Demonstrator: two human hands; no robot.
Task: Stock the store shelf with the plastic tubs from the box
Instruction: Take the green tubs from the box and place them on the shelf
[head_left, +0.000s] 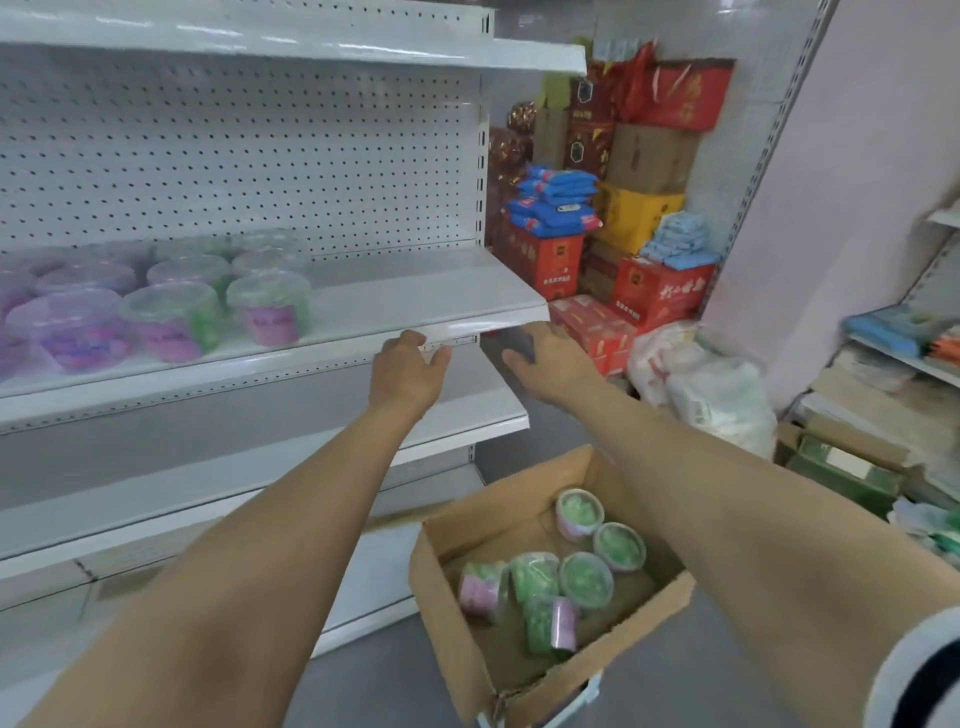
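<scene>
Several clear plastic tubs (270, 306) with green or purple contents and pink labels stand on the left part of the white shelf (441, 296). An open cardboard box (467, 639) on the floor at lower right holds several more tubs (584, 577), some upright and some on their sides. My left hand (408, 371) hangs just below the shelf's front edge, fingers loosely curled and holding nothing. My right hand (550, 356) is beside the shelf's right end, fingers relaxed and holding nothing. Both arms are stretched forward above the box.
A lower white shelf (488, 410) sits beneath my hands. Red and yellow cartons (654, 291) with blue packets are stacked at the back right. White plastic bags (711, 395) lie on the floor. Another rack (898, 358) with goods stands at the far right.
</scene>
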